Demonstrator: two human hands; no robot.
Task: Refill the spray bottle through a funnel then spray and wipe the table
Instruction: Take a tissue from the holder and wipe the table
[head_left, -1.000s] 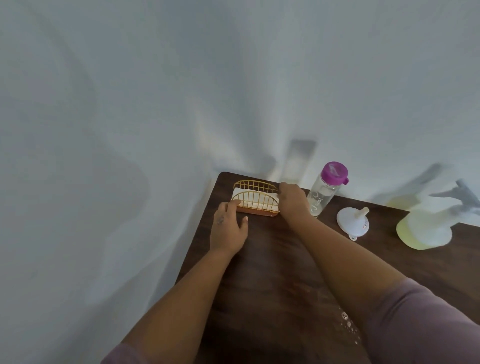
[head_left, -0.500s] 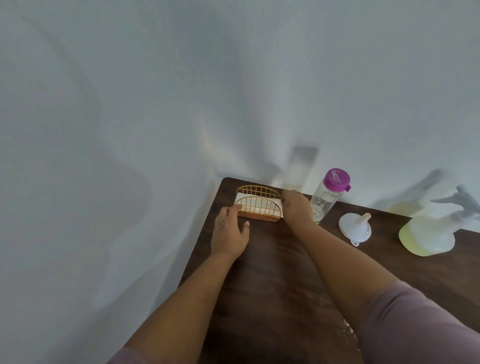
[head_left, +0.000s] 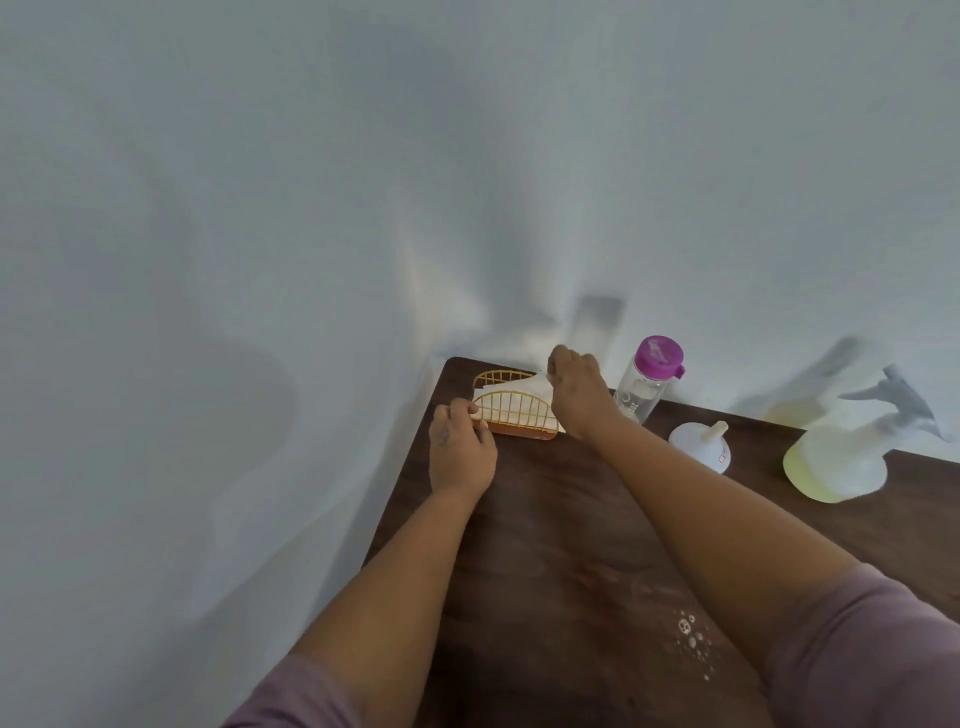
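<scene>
**Head view: your hands work the napkin holder at the table's far corner**

Head camera, looking down: your right hand (head_left: 574, 387) pinches the top edge of a white napkin (head_left: 524, 388) that stands partly raised out of the gold wire napkin holder (head_left: 511, 410), fingertips curled together above the rack's right end. Your left hand (head_left: 460, 449) rests at the holder's left end, fingers curled against the front wire arch; whether they grip the wire or only press it, you cannot tell from this angle. The holder sits in the far left corner of the dark wooden table (head_left: 545, 545), close to the white wall (head_left: 260, 208).

Just right of the holder, behind your right wrist, stands a clear water bottle (head_left: 647, 382) with a purple lid, upright. Farther right of the holder a white funnel (head_left: 701, 444) rests wide mouth down, spout pointing up. Well to the holder's right stands the spray bottle (head_left: 836, 460), translucent, with yellowish liquid in it and a white trigger head; neither hand touches it. Nearer you than the holder, white foam droplets (head_left: 691, 636) speckle the wood beside your right sleeve (head_left: 857, 649).
</scene>
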